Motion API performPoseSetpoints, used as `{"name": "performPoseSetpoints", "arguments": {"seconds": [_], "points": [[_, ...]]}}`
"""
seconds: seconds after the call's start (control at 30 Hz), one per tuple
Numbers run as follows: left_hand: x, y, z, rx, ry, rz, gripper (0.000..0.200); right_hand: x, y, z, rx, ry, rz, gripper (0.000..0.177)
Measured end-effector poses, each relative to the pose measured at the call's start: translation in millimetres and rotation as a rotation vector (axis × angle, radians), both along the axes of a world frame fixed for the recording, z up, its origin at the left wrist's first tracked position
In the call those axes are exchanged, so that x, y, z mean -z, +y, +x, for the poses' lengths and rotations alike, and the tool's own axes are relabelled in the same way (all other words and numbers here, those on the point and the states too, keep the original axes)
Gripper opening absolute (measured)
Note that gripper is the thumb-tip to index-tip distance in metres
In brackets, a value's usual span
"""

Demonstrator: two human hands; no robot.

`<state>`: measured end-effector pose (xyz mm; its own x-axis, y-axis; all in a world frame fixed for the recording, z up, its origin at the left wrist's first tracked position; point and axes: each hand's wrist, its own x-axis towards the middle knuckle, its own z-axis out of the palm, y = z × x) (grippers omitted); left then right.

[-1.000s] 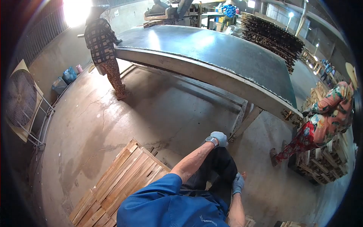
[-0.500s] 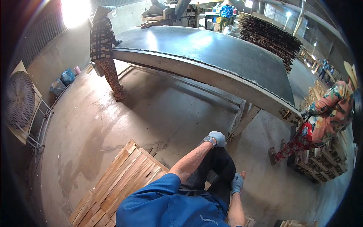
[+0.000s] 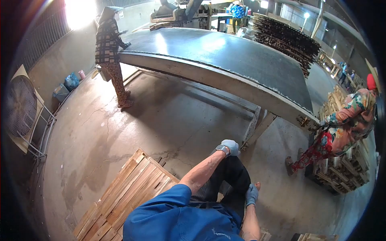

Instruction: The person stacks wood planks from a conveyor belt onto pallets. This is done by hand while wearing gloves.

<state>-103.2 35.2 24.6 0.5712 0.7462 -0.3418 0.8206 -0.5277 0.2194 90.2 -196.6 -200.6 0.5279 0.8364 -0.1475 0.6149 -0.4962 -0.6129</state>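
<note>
Perhaps left hand (image 3: 231,147) or right hand (image 3: 252,194), before the tabletop (image 3: 225,58), could be bumped through haste. Neither grip can be told.

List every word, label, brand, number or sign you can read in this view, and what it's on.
Nothing can be read in full.
Blue work shirt: pale lettering that seems to begin with "K"; the rest is too small and blurred.
Wristwatch: its dial is too small to read.
I can make out no other text.
</note>
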Motion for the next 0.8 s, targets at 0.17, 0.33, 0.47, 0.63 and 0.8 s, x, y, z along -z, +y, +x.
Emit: {"name": "performPoseSetpoints", "arguments": {"seconds": [0.17,0.33,0.47,0.63,0.8], "points": [[-2,2,-6,0.010,0.015,0.003,0.040,26,3,-7,0.055,-0.102,0.225,0.037],[-1,5,-21,0.018,-0.017,0.018,0.044,-12,3,-32,0.044,-0.150,0.123,0.036],[-1,13,-32,0.021,0.008,-0.012,0.042,-24,4,-48,0.040,-0.166,0.178,0.041],[-10,14,-44,0.035,0.015,-0.025,0.044,-18,8,-56,0.037,-0.171,0.117,0.038],[5,21,-51,0.041,0.002,0.004,0.044,-33,8,-70,0.058,-0.151,0.040,0.041]]}}
